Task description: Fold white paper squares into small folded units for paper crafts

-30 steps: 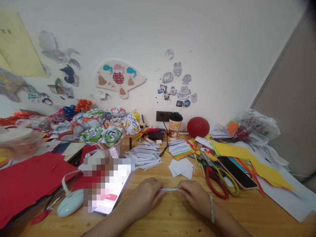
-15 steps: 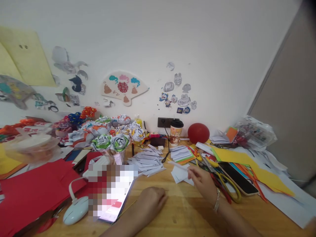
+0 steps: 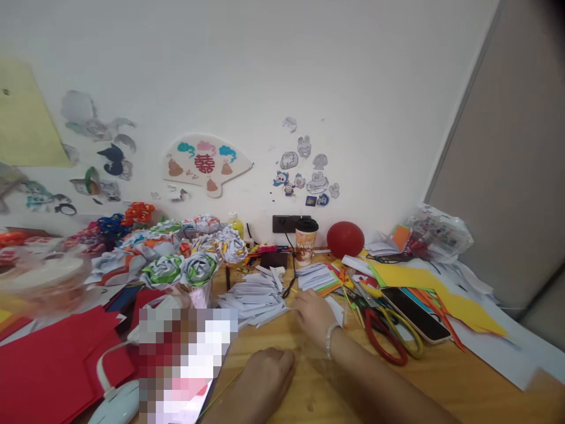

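Note:
My left hand rests on the wooden table with its fingers curled in and nothing visible in them. Farther forward, my right hand reaches down at the right edge of a heap of folded white paper strips. Its fingers are bent together, and the back of the hand hides whatever lies under the tips. Just behind it is a stack of white paper pieces on coloured sheets. A white paper pokes out beside the wrist.
Red-and-yellow-handled scissors and a dark phone lie on the right. A lit phone, red paper and rolled paper flowers are on the left. A lidded cup and red balloon stand at the back.
My right hand has moved left to the strip heap; the white strip it pinched before is out of sight. My left hand stays on the table. The view has shifted to the right.

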Tool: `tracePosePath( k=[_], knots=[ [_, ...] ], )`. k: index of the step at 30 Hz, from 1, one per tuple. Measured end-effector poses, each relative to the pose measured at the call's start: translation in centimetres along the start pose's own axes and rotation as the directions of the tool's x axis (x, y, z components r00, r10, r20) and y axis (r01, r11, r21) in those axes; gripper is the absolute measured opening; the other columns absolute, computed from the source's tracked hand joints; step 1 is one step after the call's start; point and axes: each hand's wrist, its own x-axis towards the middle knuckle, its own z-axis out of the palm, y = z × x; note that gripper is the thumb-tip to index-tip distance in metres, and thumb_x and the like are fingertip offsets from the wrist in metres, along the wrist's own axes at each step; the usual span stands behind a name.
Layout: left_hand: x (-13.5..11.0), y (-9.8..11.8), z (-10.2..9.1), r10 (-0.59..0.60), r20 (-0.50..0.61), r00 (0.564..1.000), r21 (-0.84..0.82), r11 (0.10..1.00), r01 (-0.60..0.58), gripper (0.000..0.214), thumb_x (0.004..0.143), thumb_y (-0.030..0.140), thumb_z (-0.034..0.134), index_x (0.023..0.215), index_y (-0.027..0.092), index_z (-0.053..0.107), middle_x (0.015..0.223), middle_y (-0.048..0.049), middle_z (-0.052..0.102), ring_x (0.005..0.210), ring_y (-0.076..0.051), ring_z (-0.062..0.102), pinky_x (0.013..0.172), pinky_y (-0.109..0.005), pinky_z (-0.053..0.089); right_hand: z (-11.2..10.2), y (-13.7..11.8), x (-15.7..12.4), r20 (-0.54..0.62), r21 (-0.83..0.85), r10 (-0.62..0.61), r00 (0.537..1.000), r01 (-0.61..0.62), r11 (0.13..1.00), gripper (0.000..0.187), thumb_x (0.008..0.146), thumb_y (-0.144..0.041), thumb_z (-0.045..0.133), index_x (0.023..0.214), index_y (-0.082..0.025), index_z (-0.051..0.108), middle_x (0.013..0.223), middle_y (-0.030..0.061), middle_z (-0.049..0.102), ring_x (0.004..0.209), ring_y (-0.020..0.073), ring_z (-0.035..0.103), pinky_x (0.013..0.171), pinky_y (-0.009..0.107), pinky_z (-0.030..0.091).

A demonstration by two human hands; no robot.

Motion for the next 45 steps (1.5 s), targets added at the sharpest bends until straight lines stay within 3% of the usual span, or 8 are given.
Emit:
tracePosePath(
  k=[5,9,13,18,24,31,40,45],
  knots=[
    [0.0,0.4,-0.7,-0.006,0.065,0.998,-0.01,1.0,0.007,0.022,0.089,0.014,0.038,0.086,0.017,0.059,0.09,-0.0076,0.068,0.081,-0.022,0.063,0.071,-0.032,0.048,-0.2,5.3,-4.9,0.054,-0.032,-0.053,0.997,0.055,0.998,0.018,0.077,-0.019,0.062,0.095,-0.017,0.064,0.104,0.0072,0.064,0.095,0.022,0.054,0.083,0.034,0.041],
    [0.2,0.5,-0.9,0.01,0.093,0.996,0.032,0.999,-0.013,0.022,0.09,0.014,0.037,0.088,0.017,0.059,0.09,-0.0078,0.067,0.081,-0.022,0.063,0.071,-0.032,0.048,1.6,6.9,-6.0,-0.055,-0.125,-0.168,0.984,0.16,0.979,0.007,0.082,-0.018,0.058,0.086,-0.017,0.064,0.093,0.0064,0.066,0.083,0.018,0.056,0.075,0.03,0.042],
    [0.3,0.7,-0.9,0.014,0.082,0.997,0.058,0.998,-0.019,0.021,0.09,0.015,0.038,0.086,0.016,0.059,0.088,-0.0074,0.067,0.079,-0.022,0.063,0.069,-0.031,0.047,2.9,7.0,-5.8,-0.135,-0.206,-0.252,0.958,0.222,0.953,0.014,0.087,-0.015,0.051,0.081,-0.016,0.063,0.08,0.0058,0.066,0.074,0.0162,0.056,0.07,0.028,0.042],
    [0.0,0.6,-0.7,0.05,0.038,0.998,0.099,0.994,-0.053,0.019,0.091,0.018,0.039,0.086,0.016,0.057,0.085,-0.0063,0.066,0.076,-0.022,0.062,0.067,-0.031,0.047,2.3,6.6,-6.6,-0.213,-0.172,-0.348,0.913,0.315,0.933,0.023,0.092,-0.016,0.041,0.082,-0.016,0.062,0.077,0.0055,0.064,0.07,0.0152,0.054,0.069,0.028,0.041],
    [-0.3,0.5,-0.4,0.107,0.007,0.994,0.15,0.983,-0.106,0.016,0.091,0.019,0.039,0.086,0.016,0.055,0.083,-0.0053,0.066,0.074,-0.021,0.062,0.065,-0.029,0.048,2.2,7.0,-7.1,-0.166,-0.104,-0.313,0.935,0.299,0.948,0.017,0.089,-0.018,0.046,0.091,-0.017,0.062,0.087,0.0063,0.066,0.079,0.0186,0.057,0.071,0.031,0.045],
    [-0.4,0.8,-1.3,0.111,0.047,0.993,0.175,0.977,-0.118,0.013,0.09,0.018,0.043,0.086,0.016,0.054,0.083,-0.0064,0.066,0.073,-0.022,0.063,0.064,-0.03,0.049,3.5,8.0,-6.9,-0.181,-0.169,-0.379,0.908,0.351,0.921,0.021,0.089,-0.014,0.043,0.091,-0.016,0.063,0.092,0.0074,0.068,0.08,0.0192,0.06,0.071,0.032,0.05],
    [-0.3,0.9,-0.7,0.094,0.064,0.994,0.209,0.972,-0.105,0.007,0.087,0.014,0.046,0.087,0.016,0.053,0.083,-0.0063,0.066,0.074,-0.022,0.063,0.065,-0.031,0.05,3.6,8.1,-7.0,-0.217,-0.212,-0.455,0.864,0.413,0.886,0.029,0.089,-0.008,0.035,0.089,-0.015,0.064,0.086,0.0076,0.068,0.074,0.0177,0.059,0.068,0.031,0.05],
    [-0.4,1.1,-1.3,0.087,0.083,0.993,0.19,0.977,-0.101,0.01,0.088,0.016,0.044,0.089,0.015,0.053,0.085,-0.0079,0.066,0.076,-0.023,0.063,0.066,-0.032,0.049,3.2,7.9,-7.0,-0.225,-0.179,-0.413,0.882,0.38,0.908,0.023,0.091,-0.018,0.041,0.095,-0.016,0.063,0.097,0.0096,0.067,0.085,0.0204,0.059,0.075,0.035,0.049]
  ],
)
